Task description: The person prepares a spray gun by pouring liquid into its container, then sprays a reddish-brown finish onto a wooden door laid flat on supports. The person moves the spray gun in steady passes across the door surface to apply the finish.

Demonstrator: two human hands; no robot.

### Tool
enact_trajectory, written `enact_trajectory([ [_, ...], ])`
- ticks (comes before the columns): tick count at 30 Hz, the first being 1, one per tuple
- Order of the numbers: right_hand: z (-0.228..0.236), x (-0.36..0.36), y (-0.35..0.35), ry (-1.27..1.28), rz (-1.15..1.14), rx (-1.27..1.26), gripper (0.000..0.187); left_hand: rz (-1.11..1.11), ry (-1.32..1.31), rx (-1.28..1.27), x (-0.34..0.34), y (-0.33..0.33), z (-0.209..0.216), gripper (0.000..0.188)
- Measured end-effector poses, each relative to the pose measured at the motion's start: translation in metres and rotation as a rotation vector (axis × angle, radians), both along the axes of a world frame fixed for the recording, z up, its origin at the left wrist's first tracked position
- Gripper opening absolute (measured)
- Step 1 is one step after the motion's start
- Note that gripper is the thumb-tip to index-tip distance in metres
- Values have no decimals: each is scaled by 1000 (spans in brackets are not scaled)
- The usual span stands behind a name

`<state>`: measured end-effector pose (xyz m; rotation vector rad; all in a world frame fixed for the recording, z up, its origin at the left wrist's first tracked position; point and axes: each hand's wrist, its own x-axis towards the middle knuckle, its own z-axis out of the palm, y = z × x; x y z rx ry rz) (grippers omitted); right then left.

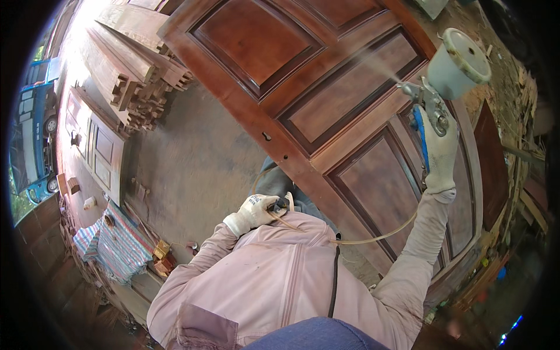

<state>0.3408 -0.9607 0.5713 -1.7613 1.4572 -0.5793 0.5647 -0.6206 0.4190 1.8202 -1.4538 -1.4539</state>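
Note:
My right hand (pixel 441 149), in a white and blue work glove, is closed round a metal spray gun (pixel 433 105). A whitish paint cup (pixel 458 65) is fixed to the gun and tilts to the right. Fine mist leaves the nozzle toward the upper left, over a panelled wooden door (pixel 326 111). Glossy red-brown covers the door's far part; its nearer panels look paler and duller. At my waist, my gloved left hand (pixel 255 213) is closed on a thin yellowish hose (pixel 382 237), beside a small dark part I cannot make out. The hose curves toward my right forearm.
Stacked timber pieces (pixel 125 76) lie at the upper left, near another panelled door (pixel 96 143). A striped sheet (pixel 122 242) covers something at the left, and a blue truck (pixel 35 137) stands beyond. Wood scraps (pixel 525 146) litter the right side.

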Motion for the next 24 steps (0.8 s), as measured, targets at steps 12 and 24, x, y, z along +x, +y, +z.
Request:
enact_trajectory([
  [12,18,-16,31,-272,193,634,43,-78,118,174,11,-41,-8,26],
  [24,-1,-33,-123,-15,-98,3,25,-231,152,224,2,-82,-4,36],
])
